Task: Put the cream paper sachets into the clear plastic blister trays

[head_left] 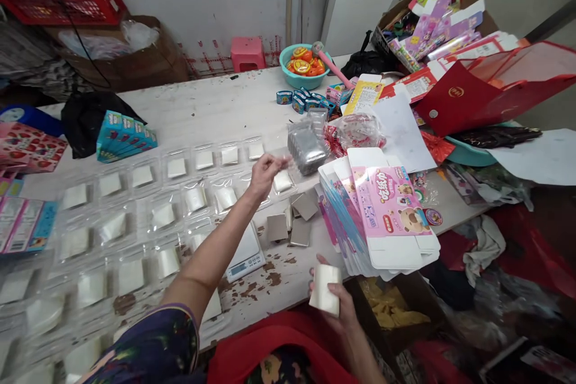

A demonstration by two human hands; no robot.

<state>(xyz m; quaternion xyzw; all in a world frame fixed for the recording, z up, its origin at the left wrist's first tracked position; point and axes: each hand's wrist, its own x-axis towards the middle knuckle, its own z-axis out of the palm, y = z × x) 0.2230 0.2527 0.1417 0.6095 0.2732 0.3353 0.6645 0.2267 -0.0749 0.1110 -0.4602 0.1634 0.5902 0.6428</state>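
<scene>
My right hand [339,306] grips white piece [326,288] at near edge of table [180,111], right of scale [245,255]. My left hand [265,174] reaches far, fingertips nearly closed above tray [284,182]; cannot tell if they hold anything. Gray trays [306,147] just right of it. Pink boxes [391,204] right, grey squares [300,232] between boxes and scale.

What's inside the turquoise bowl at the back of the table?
The turquoise bowl holds a heap of orange-and-yellow pieces. They cover its bottom, so whatever lies beneath them can't be seen.
</scene>
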